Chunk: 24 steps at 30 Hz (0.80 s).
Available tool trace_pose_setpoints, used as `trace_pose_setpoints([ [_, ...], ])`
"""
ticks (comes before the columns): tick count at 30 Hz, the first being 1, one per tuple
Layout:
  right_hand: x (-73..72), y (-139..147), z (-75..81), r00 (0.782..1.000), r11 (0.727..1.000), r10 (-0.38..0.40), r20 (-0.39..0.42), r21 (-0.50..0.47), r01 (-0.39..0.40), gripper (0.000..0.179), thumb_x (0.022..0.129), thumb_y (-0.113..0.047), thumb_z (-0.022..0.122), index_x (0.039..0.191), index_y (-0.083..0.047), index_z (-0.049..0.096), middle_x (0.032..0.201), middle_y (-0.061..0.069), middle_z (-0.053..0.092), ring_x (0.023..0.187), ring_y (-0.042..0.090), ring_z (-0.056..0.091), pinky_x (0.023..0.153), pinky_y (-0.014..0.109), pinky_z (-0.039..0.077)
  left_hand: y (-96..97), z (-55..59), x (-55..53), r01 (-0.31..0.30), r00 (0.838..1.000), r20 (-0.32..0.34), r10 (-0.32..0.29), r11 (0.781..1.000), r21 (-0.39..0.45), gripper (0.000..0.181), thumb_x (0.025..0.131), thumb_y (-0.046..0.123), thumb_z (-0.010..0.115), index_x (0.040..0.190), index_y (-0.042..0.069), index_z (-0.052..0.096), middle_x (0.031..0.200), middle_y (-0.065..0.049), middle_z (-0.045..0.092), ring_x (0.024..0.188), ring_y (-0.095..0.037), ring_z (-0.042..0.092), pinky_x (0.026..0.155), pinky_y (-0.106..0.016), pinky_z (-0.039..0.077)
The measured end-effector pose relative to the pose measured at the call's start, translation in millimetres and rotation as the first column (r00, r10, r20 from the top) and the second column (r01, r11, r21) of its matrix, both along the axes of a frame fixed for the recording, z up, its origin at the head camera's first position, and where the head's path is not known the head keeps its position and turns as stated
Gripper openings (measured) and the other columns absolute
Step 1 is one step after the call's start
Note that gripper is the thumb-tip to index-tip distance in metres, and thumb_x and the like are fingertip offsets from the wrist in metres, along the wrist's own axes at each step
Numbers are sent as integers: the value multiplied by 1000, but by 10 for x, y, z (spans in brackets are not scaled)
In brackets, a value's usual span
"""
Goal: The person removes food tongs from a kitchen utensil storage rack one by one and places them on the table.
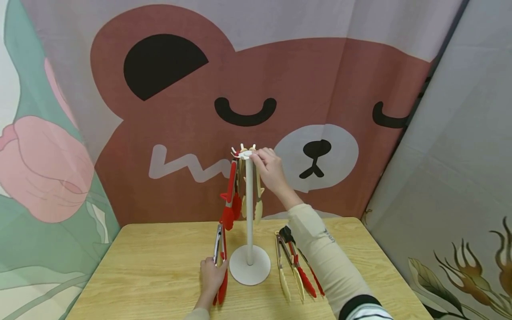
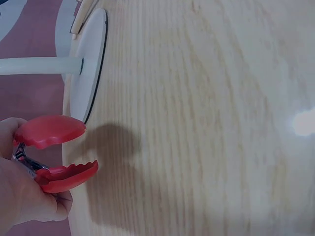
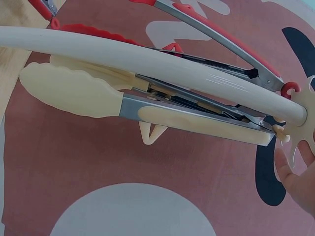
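A white stand (image 1: 250, 209) with a hooked top (image 1: 245, 154) rises from a round base (image 1: 250, 265). My right hand (image 1: 271, 169) is up at that top, thumb and fingers pinching one of its hooks. Red tongs (image 1: 230, 195) and cream tongs (image 3: 74, 91) hang from the hooks, heads down. Low beside the base, my left hand (image 1: 212, 278) grips another pair of red tongs (image 2: 51, 130) by its metal arms. Their scalloped red heads are spread apart in the left wrist view, pointing over the table.
Several more tongs (image 1: 298, 264), with cream, red and black heads, lie in a group on the wooden table (image 1: 160, 262) right of the base. A bear-print curtain (image 1: 180, 129) hangs behind the table, with other printed curtains on both sides.
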State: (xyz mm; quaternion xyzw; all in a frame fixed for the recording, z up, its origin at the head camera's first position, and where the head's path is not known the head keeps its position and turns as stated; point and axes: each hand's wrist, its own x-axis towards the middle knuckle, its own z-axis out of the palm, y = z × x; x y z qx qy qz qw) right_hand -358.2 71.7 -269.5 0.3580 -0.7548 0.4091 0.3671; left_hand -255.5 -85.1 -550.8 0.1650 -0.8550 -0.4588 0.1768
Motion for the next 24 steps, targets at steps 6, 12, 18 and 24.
trace_pose_setpoints([
  [6,10,-1,0,1000,1000,4,-7,-9,-4,21,88,-12,50,75,0,62,77,8,57,76,19,48,64,31,38,-4,-77,0,-9,999,31,11,999,-39,46,72,24,72,87,-14,52,76,-17,43,62,-25,44,52,-36,38],
  [12,26,-7,15,1000,1000,7,-11,-9,-7,21,88,-12,50,75,0,61,77,8,57,77,19,48,65,31,38,-9,-97,13,-14,999,40,16,999,-44,45,71,24,72,85,-14,52,76,-18,44,62,-27,45,53,-38,40],
  [18,38,-11,13,1000,1000,3,-1,-5,-3,22,89,-13,49,76,0,62,77,7,58,76,19,48,64,32,37,-23,-117,25,-16,998,51,20,997,-73,45,70,25,71,83,-13,51,75,-19,44,63,-28,45,54,-40,39],
  [24,25,-6,7,1000,1000,6,-14,-17,-7,21,88,-12,50,76,0,62,77,8,57,75,20,48,64,32,38,-18,-144,18,-14,999,50,19,994,-104,45,69,25,71,81,-14,52,74,-19,44,64,-30,45,58,-43,39],
])
